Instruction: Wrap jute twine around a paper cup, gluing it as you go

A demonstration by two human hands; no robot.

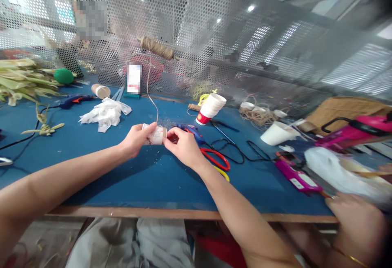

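A small white printed paper cup (pixel 155 134) lies on its side just above the blue table, between my two hands. My left hand (pixel 136 138) is closed round the cup's left end, thumb on top. At the other end, where a tan band shows, my right hand (pixel 183 143) pinches the cup's edge with bent fingers. Twine (pixel 149 82) runs from a spool (pixel 157 48) on the perforated panel down to the cup. Behind my right hand lies a blue glue gun (pixel 191 131), partly hidden. Scissors with red and yellow handles (pixel 219 159) lie beside my right wrist.
Stacked paper cups (pixel 212 108) lean behind the glue gun. White netting (pixel 105 113), another glue gun (pixel 73 101) and corn husks (pixel 18 78) are leftward. A black cord (pixel 241 153), white cup (pixel 279 133) and magenta box (pixel 297 177) lie rightward, near another person's hand (pixel 357 215).
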